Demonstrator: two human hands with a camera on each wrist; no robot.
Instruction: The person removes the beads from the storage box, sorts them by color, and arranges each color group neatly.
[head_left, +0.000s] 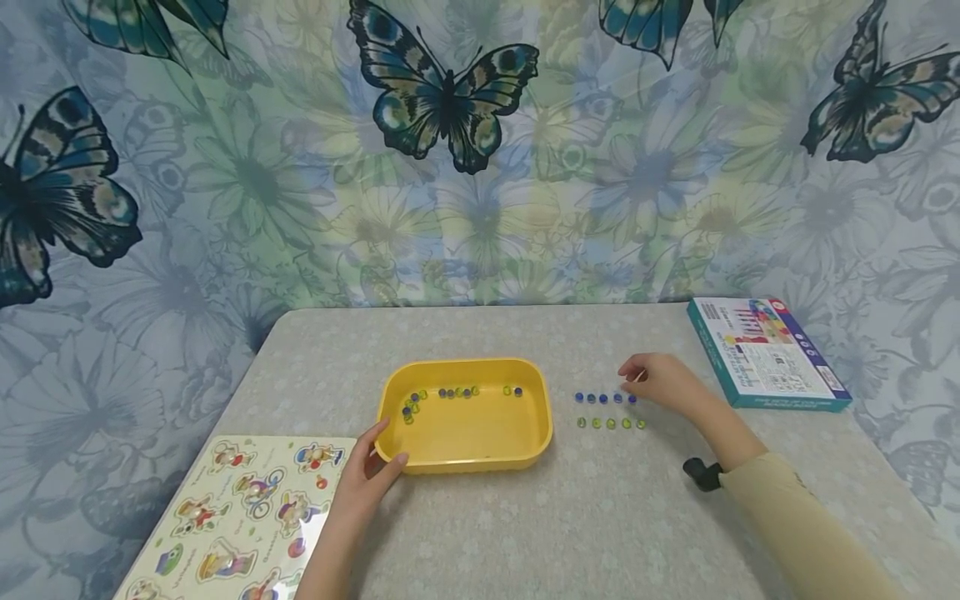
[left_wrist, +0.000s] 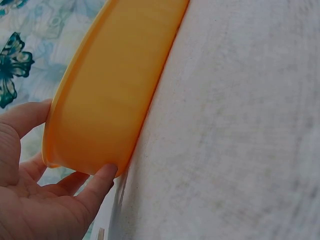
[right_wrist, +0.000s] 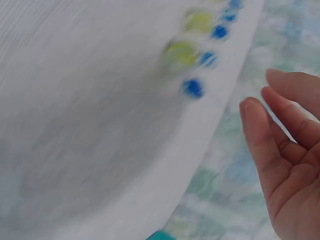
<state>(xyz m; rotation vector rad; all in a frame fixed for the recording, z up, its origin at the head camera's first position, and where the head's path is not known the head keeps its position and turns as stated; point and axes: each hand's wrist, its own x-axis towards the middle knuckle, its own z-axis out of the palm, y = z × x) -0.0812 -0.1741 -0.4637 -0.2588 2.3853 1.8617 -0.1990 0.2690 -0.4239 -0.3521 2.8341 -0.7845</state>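
Note:
My left hand (head_left: 366, 479) grips the left front corner of a yellow plastic tray (head_left: 468, 460); in the left wrist view its fingers and thumb spread round the tray's end (left_wrist: 95, 115). Inside the tray, small blue and green glass marbles lie along the left and back walls. On the table to the tray's right are a row of blue marbles (head_left: 603, 398) and, nearer me, a row of green marbles (head_left: 611, 423). Above the right end of the blue row hovers my right hand (head_left: 663, 383), fingers loosely bent; in the right wrist view nothing shows between thumb and fingers.
A flat teal-edged box (head_left: 772, 358) lies at the table's back right. On the left is a board with cartoon pictures (head_left: 247, 517). A small black object (head_left: 702, 475) is beside my right wrist. A butterfly-printed curtain (head_left: 480, 225) hangs behind the table.

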